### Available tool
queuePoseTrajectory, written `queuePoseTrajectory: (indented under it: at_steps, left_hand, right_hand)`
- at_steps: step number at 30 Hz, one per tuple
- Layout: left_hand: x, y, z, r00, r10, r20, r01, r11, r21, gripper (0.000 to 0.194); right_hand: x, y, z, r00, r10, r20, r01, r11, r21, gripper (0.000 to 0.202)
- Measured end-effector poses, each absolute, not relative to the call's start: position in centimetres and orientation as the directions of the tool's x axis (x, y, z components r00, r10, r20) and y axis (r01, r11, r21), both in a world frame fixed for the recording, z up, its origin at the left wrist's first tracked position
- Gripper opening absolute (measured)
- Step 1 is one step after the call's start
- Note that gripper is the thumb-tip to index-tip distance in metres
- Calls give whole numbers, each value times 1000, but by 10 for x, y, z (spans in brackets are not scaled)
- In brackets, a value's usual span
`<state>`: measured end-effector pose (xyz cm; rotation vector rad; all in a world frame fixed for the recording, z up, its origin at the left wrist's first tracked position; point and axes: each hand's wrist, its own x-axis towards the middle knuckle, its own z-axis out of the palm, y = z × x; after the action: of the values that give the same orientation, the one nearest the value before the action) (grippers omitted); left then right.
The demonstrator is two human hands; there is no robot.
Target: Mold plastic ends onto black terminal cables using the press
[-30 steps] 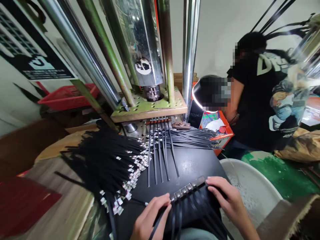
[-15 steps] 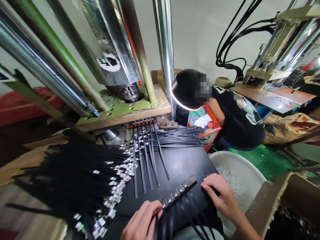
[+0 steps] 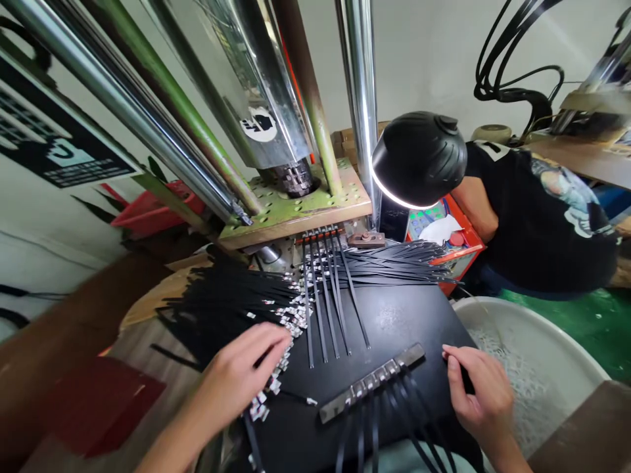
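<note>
My left hand is over the edge of a pile of black straps with silver metal ends, its fingertips pressed together; whatever is between them is hidden. My right hand hovers by the right edge of the black tabletop, thumb and forefinger closed together; I cannot make out what they hold. Between the hands a grey metal bar lies slanted on the tabletop, apart from both. Several black straps sit in its slots and hang toward me. One loose strap end lies left of the bar.
A press stands ahead, with several straps running out from under its plate. More straps are heaped behind the tabletop. A white tub is at the right. A person in a black cap bends over beyond it.
My left hand has let go of the bar's left end and moved up-left to the strap pile. My right hand's fingers have curled in. The view has shifted left.
</note>
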<state>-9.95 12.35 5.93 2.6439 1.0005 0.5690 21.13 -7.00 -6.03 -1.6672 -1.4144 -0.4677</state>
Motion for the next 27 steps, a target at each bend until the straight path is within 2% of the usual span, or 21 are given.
queuePoseTrajectory:
  at_steps: [2, 3, 7, 10, 12, 16, 24, 27]
  left_hand:
    - [-52, 169, 63, 636, 754, 163, 676, -646, 355, 25]
    - [-28, 193, 61, 548, 828, 120, 765, -554, 329, 22]
    - [41, 275, 43, 309, 933, 183, 887, -352, 297, 29]
    - [61, 303, 29, 215, 953, 212, 908, -275, 315, 48]
    - [62, 310, 23, 185, 957, 225, 901, -256, 350, 52]
    - [49, 317, 18, 168, 958, 233, 871, -255, 419, 40]
    - [49, 327, 20, 190, 950, 248, 871, -280, 404, 22]
    - [51, 323, 21, 189, 928, 321, 834, -325, 446, 30]
  right_hand:
    - [212, -70, -63, 280, 586, 761, 930, 33, -367, 17]
    - [212, -70, -64, 282, 584, 761, 928, 34, -370, 16]
    - [210, -69, -64, 324, 589, 741, 909, 24, -416, 15]
    - [206, -67, -60, 335, 581, 742, 905, 22, -426, 17]
    - [203, -64, -57, 344, 575, 743, 903, 14, -430, 18]
    - [200, -61, -51, 367, 576, 731, 893, 2, -450, 18]
    - [197, -59, -55, 386, 552, 739, 884, 8, -467, 19]
    - [196, -56, -55, 404, 534, 743, 878, 3, -479, 19]
